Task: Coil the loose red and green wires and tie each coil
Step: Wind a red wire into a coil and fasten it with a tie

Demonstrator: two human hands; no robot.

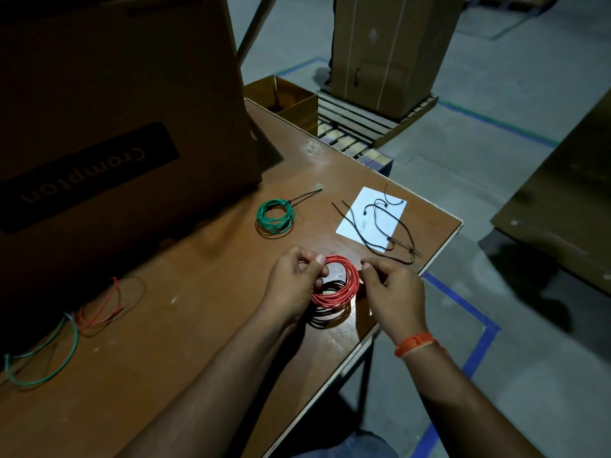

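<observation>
I see red coil (337,285) between hands above tabletop (198,292): left hand (294,282) pinches its left rim, right hand (393,292) pinches its right.

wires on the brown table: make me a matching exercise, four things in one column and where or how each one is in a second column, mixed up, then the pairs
Things
1. red wire coil
2. green wire coil
3. loose black cable ties
4. loose red and green wires

States
A. lying uncoiled at the table's left end
B. held between the left hand and right hand
C. spread over a white paper sheet
D. lying on the table with a black tie on it

Pairs: 1-B, 2-D, 3-C, 4-A
</observation>
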